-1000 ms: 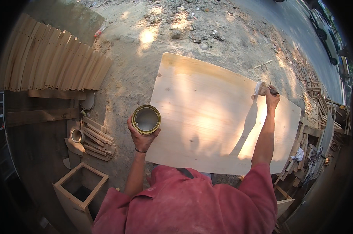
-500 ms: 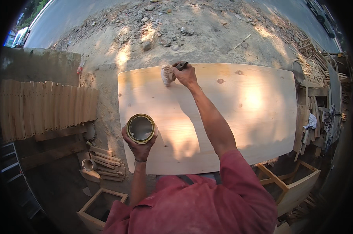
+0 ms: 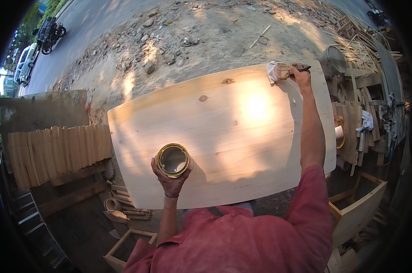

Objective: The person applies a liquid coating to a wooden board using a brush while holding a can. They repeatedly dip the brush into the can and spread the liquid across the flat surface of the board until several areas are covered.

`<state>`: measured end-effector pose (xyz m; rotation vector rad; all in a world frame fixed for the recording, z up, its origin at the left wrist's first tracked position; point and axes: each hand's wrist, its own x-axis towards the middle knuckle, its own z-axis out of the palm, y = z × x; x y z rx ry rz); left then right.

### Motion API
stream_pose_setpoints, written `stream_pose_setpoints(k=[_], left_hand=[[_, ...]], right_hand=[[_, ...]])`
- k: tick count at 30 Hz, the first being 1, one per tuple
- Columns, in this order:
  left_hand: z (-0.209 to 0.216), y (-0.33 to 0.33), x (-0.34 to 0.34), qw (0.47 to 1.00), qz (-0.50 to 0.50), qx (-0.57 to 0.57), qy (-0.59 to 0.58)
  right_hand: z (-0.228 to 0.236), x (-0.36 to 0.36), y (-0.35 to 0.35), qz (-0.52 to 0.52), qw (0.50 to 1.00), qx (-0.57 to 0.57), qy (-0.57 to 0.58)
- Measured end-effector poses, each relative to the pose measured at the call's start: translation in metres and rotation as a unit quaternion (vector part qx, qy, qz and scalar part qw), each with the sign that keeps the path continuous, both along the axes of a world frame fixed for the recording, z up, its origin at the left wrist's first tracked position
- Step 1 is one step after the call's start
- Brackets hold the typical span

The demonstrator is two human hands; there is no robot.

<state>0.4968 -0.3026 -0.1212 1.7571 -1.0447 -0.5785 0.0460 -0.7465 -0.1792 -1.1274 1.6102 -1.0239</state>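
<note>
Board (image 3: 215,136): pale wood, rounded corners, dark knots, a sunlit patch.
On board: 1 white-and-tan cloth (image 3: 273,73) at the far edge, near the right corner.
Ground (image 3: 224,48): sandy, bearing stones (image 3: 149,68) and 1 thin stick (image 3: 259,37) beyond the board.

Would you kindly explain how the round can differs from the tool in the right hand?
The can has a round golden rim; the tool has a pale head and dark handle. The left hand holds the can over the board, toward its near left; the right hand holds the tool by the far right corner. Both are hand-held.
</note>
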Motion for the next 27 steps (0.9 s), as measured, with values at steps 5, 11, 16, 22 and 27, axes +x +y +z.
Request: stream_pose_setpoints(k=[5, 11, 16, 22, 27], left_hand=[[0.008, -0.019, -0.049, 0.999, -0.031, -0.017, -0.031], [0.013, -0.017, -0.080, 0.999, -0.038, 0.003, -0.037], [0.010, -0.012, -0.095, 1.000, -0.014, 0.014, -0.021], [0.013, -0.032, -0.101, 0.999, -0.031, 0.007, -0.033], [0.031, -0.033, -0.107, 0.992, -0.029, 0.029, -0.122]], right_hand=[[0.010, -0.090, -0.036, 0.003, 0.996, -0.038, 0.082], [0.014, -0.130, -0.068, -0.005, 0.845, -0.166, 0.508], [0.016, 0.030, -0.007, 0.146, 0.796, -0.157, 0.566], [0.044, 0.101, 0.037, 0.230, 0.949, -0.156, 0.150], [-0.020, -0.033, -0.032, 0.048, 0.988, -0.068, -0.131]])
